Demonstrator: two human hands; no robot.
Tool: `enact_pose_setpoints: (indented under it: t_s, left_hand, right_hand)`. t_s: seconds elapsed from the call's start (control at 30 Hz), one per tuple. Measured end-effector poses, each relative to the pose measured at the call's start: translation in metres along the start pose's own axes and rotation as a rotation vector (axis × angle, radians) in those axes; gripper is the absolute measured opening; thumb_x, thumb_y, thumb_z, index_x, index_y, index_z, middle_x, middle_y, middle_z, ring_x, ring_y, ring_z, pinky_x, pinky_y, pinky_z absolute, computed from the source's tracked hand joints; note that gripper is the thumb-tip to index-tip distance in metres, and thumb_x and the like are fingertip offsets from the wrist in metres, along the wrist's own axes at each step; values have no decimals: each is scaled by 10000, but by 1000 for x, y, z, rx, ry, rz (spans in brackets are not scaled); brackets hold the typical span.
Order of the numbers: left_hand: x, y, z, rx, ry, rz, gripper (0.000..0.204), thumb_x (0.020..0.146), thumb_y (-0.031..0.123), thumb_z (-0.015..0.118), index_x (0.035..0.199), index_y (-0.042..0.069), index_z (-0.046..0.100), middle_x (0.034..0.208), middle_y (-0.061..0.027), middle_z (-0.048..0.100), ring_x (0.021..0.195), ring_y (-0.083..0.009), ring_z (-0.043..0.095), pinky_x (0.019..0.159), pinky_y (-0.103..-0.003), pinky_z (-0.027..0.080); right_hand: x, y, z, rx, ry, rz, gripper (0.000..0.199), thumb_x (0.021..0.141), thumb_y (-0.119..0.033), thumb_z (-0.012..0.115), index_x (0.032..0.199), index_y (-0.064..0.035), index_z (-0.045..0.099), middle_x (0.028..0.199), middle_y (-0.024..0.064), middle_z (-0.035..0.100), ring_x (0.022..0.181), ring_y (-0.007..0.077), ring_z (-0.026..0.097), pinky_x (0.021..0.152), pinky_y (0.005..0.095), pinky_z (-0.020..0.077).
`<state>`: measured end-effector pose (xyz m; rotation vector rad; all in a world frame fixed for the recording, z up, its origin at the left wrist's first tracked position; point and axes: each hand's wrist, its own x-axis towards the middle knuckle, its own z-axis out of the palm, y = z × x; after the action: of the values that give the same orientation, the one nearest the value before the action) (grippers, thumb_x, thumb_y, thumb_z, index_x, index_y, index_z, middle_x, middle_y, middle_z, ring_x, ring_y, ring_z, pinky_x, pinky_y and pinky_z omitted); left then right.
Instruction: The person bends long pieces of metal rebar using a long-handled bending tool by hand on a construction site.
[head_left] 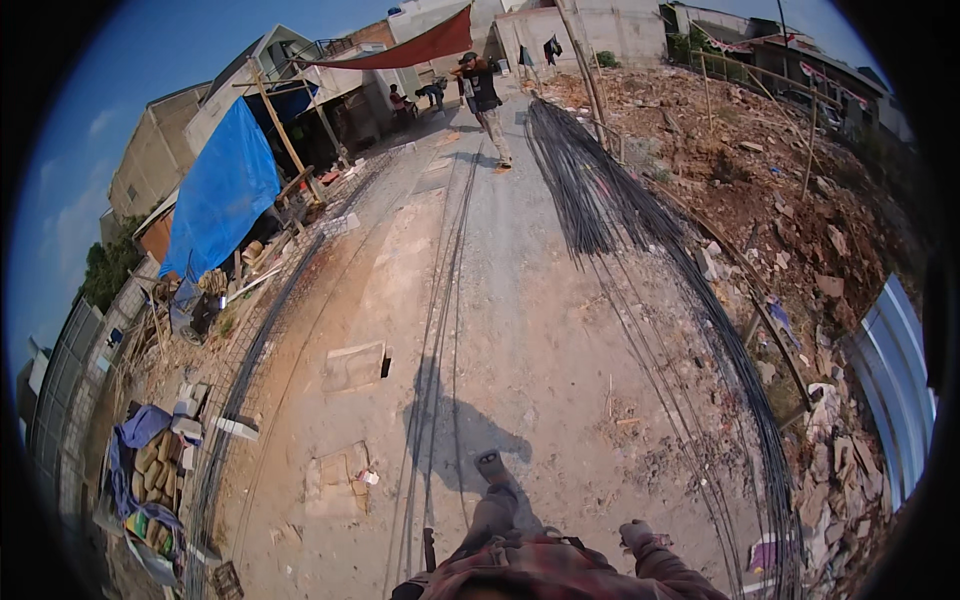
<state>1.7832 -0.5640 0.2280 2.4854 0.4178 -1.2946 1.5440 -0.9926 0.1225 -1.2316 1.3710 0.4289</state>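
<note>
Open road between rebar bundles

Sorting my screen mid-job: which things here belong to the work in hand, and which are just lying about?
In hand: long thin dark steel rods along the road; person standing at their far end.
Lying about: large bundle of dark steel bars; blue plastic tarpaulin; broken concrete rubble; grey corrugated metal sheet.
</note>
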Motion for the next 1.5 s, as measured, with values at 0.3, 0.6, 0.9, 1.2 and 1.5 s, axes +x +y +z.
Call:
enact_pose_setpoints:
  t_s: [0.3, 0.6, 0.9, 1.2, 1.5]
  left_hand:
    - [9, 27, -3, -1, -9, 21, 382, 759, 320, 721, 1044, 66, 704, 905, -101, 704, 808, -211, 669, 769, -361, 527]
    - [20, -6, 0, -19, -20, 1, 385, 763, 320, 724, 1052, 66, 699, 899, -99, 701, 805, -211, 667, 769, -363, 528]
    - [30, -19, 2, -59, -28, 13, 388, 768, 319, 728, 1060, 66, 694, 893, -97, 698, 802, -211, 664, 768, -365, 528]
    - [45, -28, 3, -105, -23, 68, 392, 772, 319, 731, 1068, 66, 689, 887, -94, 696, 798, -210, 662, 767, -367, 529]
    - [50, -34, 14, -289, -6, 259, 395, 777, 319, 735, 1077, 66, 683, 881, -92, 693, 795, -210, 659, 766, -369, 529]
  right_hand:
    - [15, 24, 13, -10, 30, 41, 567, 852, -210, 606, 1365, -60, 418, 942, 153, 673, 699, 252, 688, 532, 398, 546]
    - [25, 67, 47, -365, -220, 0, 618, 832, -215, 623, 1393, -51, 421, 998, 163, 674, 698, 258, 685, 530, 398, 533]
    - [6, -10, 39, -59, -4, -13, 508, 848, -224, 602, 1313, -48, 497, 961, 128, 673, 676, 242, 673, 562, 397, 533]
    - [-4, -34, 43, -216, -45, -30, 607, 839, -251, 617, 1378, -24, 457, 1049, 153, 672, 728, 254, 687, 566, 391, 535]
    - [2, -59, 95, -319, -173, -286, 485, 830, -227, 622, 1257, -7, 558, 1012, 135, 676, 848, 211, 684, 709, 331, 545]
